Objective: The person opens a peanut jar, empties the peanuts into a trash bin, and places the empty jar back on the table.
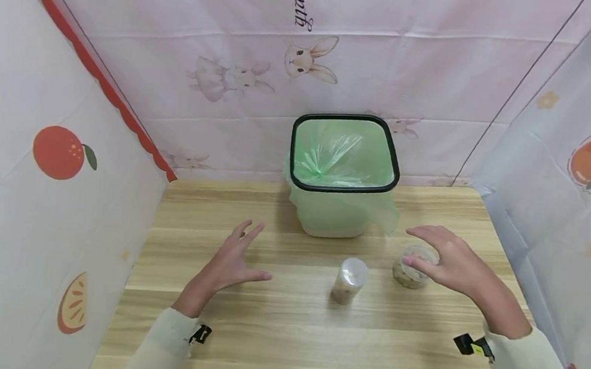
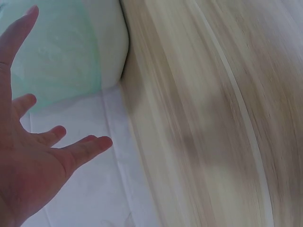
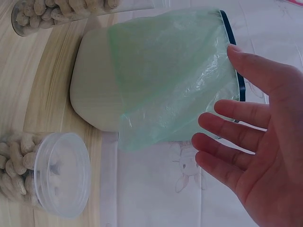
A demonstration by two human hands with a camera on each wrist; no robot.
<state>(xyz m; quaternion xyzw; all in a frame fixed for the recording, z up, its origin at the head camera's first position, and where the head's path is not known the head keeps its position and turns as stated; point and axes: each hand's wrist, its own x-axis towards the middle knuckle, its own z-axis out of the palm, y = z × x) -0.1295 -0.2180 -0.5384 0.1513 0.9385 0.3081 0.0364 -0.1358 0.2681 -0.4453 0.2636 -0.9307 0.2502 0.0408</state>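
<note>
My left hand (image 1: 230, 265) hovers over the left part of the table with fingers spread, holding nothing. On the other side, my right hand (image 1: 455, 264) is held above a clear lidded jar of peanuts (image 1: 409, 276), its fingers relaxed and apart. The right wrist view shows that jar (image 3: 61, 175) with a translucent lid, and a gap between it and the hand. A taller clear container (image 1: 348, 280) stands upright between the hands; peanuts (image 3: 66, 10) show through its wall. Behind them is a bin (image 1: 330, 218) with a black rim and a green plastic liner (image 1: 342, 147).
The wooden table (image 1: 268, 338) meets a pink printed cloth (image 1: 226, 123) at the back. White cloths with fruit prints hang on the left (image 1: 15, 227) and right (image 1: 564, 249). The liner's loose edge droops down the bin's outside.
</note>
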